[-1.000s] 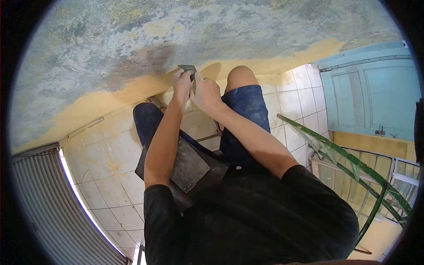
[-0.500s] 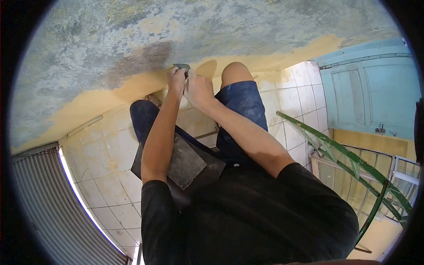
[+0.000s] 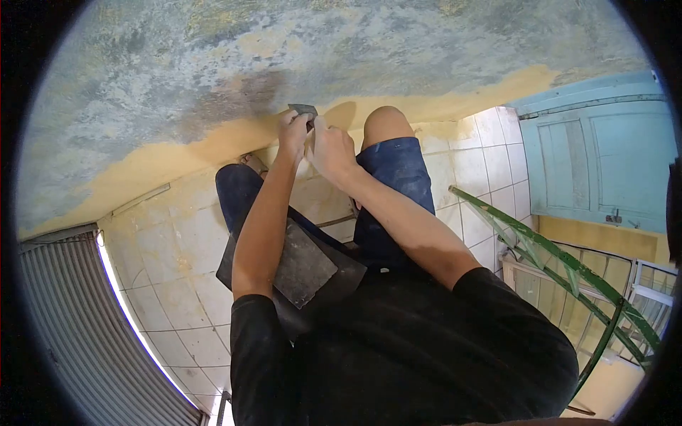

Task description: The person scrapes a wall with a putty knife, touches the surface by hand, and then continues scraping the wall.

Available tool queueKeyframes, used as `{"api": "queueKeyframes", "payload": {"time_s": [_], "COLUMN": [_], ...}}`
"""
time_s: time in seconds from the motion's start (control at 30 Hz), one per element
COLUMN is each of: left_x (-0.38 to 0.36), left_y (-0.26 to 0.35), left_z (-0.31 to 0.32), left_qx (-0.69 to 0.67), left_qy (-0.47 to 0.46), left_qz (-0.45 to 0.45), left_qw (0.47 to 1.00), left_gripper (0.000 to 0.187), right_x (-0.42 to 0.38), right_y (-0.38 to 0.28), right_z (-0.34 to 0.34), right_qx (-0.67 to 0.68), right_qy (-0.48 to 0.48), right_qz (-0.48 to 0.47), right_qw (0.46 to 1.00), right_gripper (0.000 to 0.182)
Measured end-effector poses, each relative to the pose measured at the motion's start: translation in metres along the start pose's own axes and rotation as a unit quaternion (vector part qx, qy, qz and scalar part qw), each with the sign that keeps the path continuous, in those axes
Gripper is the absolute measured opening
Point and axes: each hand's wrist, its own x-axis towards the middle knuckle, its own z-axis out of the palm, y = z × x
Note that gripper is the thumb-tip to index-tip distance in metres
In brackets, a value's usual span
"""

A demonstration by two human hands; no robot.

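We saw the left hand and the right hand close together, fingers narrowed on a small dark sheet, its upper edge facing the wall near where grey patches met yellow, though we could not tell whether it touched. Between the knees we had only a tight gap, while the tiled floor spread wider leftward to the corrugated shutter. On our right the green frame slanted past the elbow, and dark flat pieces lay across the lap.
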Motion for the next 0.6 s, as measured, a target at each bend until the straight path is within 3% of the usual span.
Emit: {"api": "queueKeyframes", "payload": {"time_s": [0.1,0.17,0.27,0.43,0.6], "left_x": [-0.006,-0.003,0.003,-0.001,-0.012], "left_y": [-0.004,-0.012,-0.017,-0.006,0.008], "left_z": [0.002,-0.001,-0.001,0.005,0.011], "left_qx": [-0.056,-0.038,0.041,-0.028,0.042], "left_qy": [0.023,0.022,0.015,0.054,0.044], "left_qz": [-0.023,0.014,0.033,-0.026,-0.02], "left_qw": [0.998,0.999,0.998,0.998,0.998], "left_gripper": [0.009,0.009,0.009,0.011,0.011], "right_x": [0.0,0.003,-0.005,0.003,0.001], "right_y": [0.01,0.006,-0.005,0.005,0.003], "right_z": [0.014,0.012,-0.008,0.009,0.001], "right_qx": [-0.016,-0.028,-0.003,-0.032,-0.013], "right_qy": [-0.006,-0.033,-0.001,-0.015,-0.015], "right_qz": [-0.01,0.013,0.017,0.003,0.002], "right_qw": [1.0,0.999,1.0,0.999,1.0], "right_gripper": [0.023,0.023,0.022,0.023,0.024]}}
